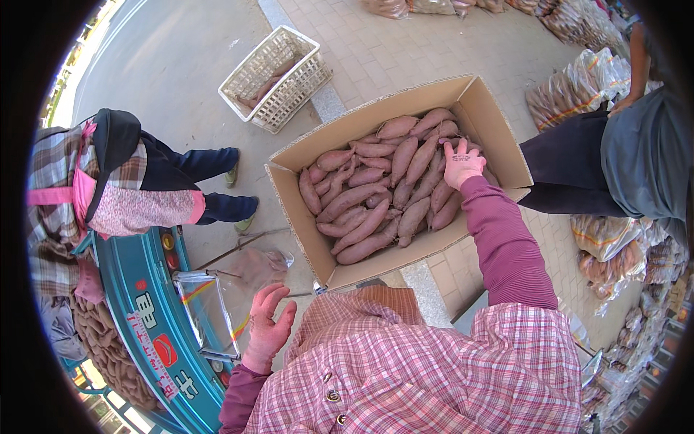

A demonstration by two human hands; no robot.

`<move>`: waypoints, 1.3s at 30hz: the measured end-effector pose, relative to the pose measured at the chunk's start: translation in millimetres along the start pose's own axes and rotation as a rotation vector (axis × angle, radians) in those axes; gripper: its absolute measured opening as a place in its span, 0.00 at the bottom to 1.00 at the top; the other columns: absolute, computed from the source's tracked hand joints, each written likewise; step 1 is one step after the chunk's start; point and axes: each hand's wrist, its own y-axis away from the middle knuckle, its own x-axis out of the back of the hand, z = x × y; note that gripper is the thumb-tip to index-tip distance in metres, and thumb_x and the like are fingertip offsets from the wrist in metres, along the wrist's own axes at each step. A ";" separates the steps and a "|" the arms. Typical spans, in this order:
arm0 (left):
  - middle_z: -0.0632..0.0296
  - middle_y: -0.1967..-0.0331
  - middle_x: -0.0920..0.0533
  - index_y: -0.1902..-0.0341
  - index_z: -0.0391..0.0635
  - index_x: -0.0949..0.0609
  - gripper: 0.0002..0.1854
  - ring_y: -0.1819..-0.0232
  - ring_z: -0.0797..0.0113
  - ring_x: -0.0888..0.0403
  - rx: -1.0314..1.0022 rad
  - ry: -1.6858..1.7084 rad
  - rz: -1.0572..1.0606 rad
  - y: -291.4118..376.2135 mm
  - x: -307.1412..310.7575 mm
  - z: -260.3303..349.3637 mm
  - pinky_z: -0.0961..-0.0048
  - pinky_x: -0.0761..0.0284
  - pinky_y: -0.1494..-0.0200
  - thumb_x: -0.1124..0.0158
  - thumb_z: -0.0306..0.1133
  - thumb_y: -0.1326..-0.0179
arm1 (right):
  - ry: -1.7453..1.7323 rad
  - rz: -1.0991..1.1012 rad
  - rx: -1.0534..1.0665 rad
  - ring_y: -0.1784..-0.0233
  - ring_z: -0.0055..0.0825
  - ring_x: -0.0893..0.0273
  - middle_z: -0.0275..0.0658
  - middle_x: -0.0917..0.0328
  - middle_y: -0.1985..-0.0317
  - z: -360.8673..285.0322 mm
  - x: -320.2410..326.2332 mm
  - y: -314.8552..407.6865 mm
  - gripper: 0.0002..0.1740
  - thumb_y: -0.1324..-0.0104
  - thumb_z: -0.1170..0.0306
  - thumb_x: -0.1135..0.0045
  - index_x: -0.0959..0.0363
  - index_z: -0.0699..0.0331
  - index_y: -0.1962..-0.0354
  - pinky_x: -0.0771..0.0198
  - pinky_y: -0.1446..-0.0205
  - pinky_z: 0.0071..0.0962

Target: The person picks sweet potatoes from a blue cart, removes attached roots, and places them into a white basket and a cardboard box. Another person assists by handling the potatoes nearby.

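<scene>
Before me stands a cardboard box [507, 138] with its top open, holding many purple-skinned sweet potatoes [404, 157]. My right hand [462, 164], in a pink glove with a printed mark, rests on the sweet potatoes near the box's right end; the fingers are spread, and whether they grip one cannot be told. My left hand [268, 325], in a similar pink glove, is raised beside the box's lower left corner. Its fingers are apart and it holds nothing. A clear plastic bag [244, 295] lies to the left, beyond that hand.
A white plastic crate [276, 81] with a few sweet potatoes stands beyond the box. A teal vehicle [141, 304] loaded with sweet potatoes is at left. One person [108, 179] stands at left, another [634, 157] at right. Filled plastic bags [574, 89] line the right side.
</scene>
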 end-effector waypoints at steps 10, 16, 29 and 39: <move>0.53 0.50 0.22 0.53 0.41 0.19 0.17 0.46 0.54 0.25 -0.095 0.027 -0.020 43.0 48.4 -36.6 0.64 0.28 0.45 0.33 0.27 0.48 | -0.043 -0.348 0.686 0.31 0.40 0.41 0.39 0.36 0.36 -108.7 25.1 127.0 0.23 0.37 0.60 0.53 0.28 0.50 0.45 0.38 0.36 0.46; 0.53 0.50 0.22 0.53 0.41 0.20 0.16 0.46 0.54 0.25 -0.113 0.049 0.031 117.0 103.2 -130.8 0.66 0.27 0.46 0.34 0.26 0.48 | -0.512 0.305 0.561 0.38 0.43 0.33 0.46 0.33 0.39 -142.2 50.0 232.7 0.28 0.39 0.58 0.47 0.31 0.59 0.43 0.36 0.37 0.41; 0.54 0.52 0.23 0.49 0.38 0.22 0.20 0.46 0.58 0.26 0.115 0.115 0.059 263.0 212.3 -288.9 0.67 0.32 0.41 0.34 0.28 0.46 | -0.906 -0.331 0.920 0.38 0.43 0.32 0.49 0.31 0.41 -375.3 -15.4 516.7 0.29 0.33 0.54 0.50 0.33 0.64 0.41 0.40 0.33 0.35; 0.58 0.48 0.24 0.41 0.39 0.27 0.25 0.45 0.64 0.26 0.359 0.419 0.281 331.8 248.2 -277.0 0.68 0.31 0.42 0.36 0.25 0.45 | -0.762 -0.449 1.315 0.43 0.45 0.29 0.51 0.28 0.48 -460.6 -20.0 512.3 0.27 0.36 0.57 0.49 0.31 0.67 0.46 0.36 0.38 0.37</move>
